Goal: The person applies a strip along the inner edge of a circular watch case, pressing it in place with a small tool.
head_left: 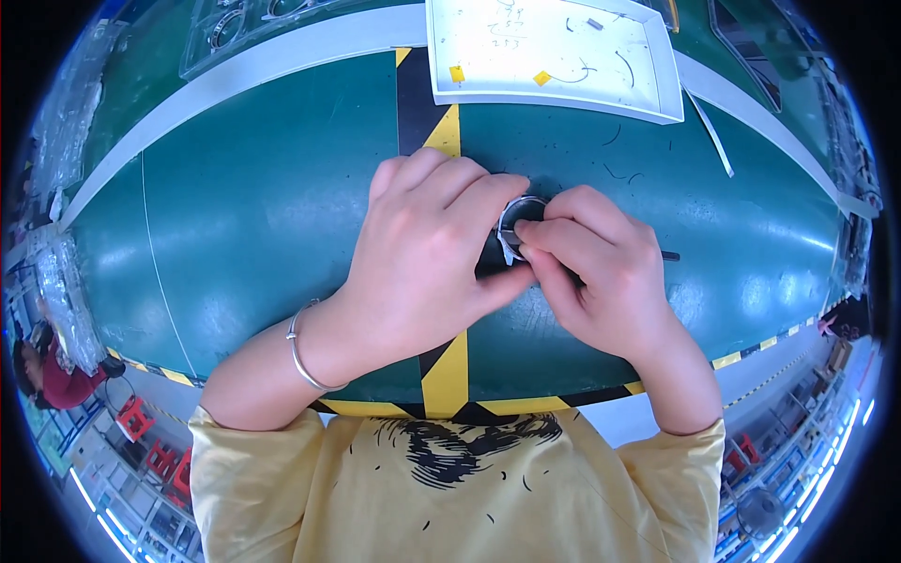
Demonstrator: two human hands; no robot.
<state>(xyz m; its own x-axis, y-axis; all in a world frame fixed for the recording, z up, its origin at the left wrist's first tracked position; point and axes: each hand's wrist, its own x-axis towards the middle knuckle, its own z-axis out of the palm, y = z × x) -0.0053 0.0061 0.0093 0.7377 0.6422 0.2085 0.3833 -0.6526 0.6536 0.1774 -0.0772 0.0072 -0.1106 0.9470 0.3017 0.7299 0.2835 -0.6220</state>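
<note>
Over the middle of the table, my left hand (427, 249) is closed on a small silver-rimmed ring (503, 228) with a dark inside, gripping it between fingers and thumb. From the other side my right hand (601, 272) reaches in, its thumb and forefinger pinched together at the ring's near opening. What those fingertips hold, if anything, is too small to make out. The end of a thin dark stick (670, 255) shows past the right hand's outer side; I cannot tell whether it is held or lies on the table.
A shallow white box (554, 101) stands beyond my hands, with yellow tabs and dark thin strips in it. Dark scraps (615, 173) and a white strip (710, 134) lie on the green table (253, 197). Clear trays (211, 42) with rings sit far left. Another person (66, 380) is at left.
</note>
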